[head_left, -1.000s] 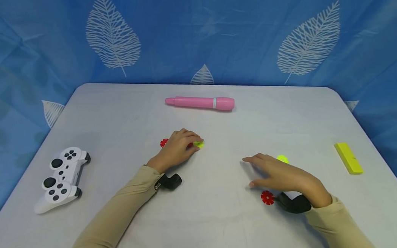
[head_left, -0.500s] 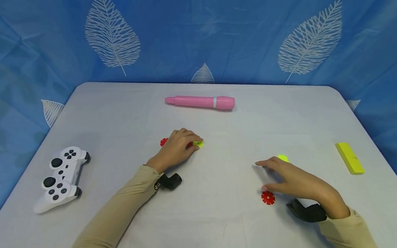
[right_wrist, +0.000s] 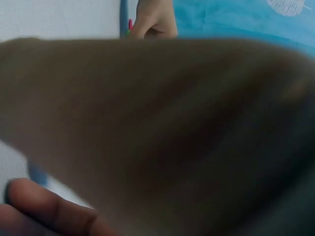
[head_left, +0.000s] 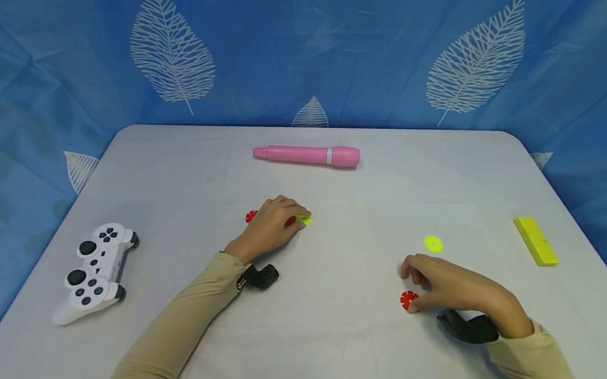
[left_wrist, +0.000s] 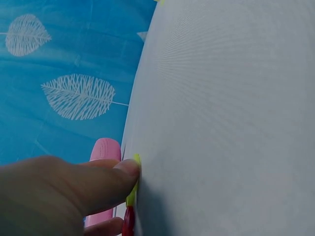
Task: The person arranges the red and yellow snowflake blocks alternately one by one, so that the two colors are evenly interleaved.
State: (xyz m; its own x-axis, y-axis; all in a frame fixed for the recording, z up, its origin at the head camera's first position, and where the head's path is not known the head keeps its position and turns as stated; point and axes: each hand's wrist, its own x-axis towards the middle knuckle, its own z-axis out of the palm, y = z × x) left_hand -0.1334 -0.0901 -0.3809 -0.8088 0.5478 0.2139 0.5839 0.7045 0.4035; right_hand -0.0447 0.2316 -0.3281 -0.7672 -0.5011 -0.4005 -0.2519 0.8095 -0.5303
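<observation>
Right hand's [head_left: 450, 285] red disc [head_left: 406, 298], head-view only

Passage between left hand [head_left: 268, 229] and right hand [head_left: 447, 285]; obstacles: pink tapered rod [head_left: 304, 155], far; white-and-black game controller [head_left: 100, 270], left

a yellow disc [head_left: 305, 219], small, thin and notched, was pinched in the left hand [head_left: 270, 229] around the middle of the desk [head_left: 339, 349]; a darker red piece [left_wrist: 128, 222] adjoined it, mostly covered by the fingers, and whether the two were linked could not be told. another red disc [head_left: 251, 216] peeked from behind that hand, on the side toward the desk's left edge. toward the right edge, a red notched disc [head_left: 407, 299] with a central hole lay flat beneath the right hand's [head_left: 450, 285] thumb, partly hidden. a second yellow disc [head_left: 434, 243] lay flat nearby, closer to the far edge, fully visible.
</observation>
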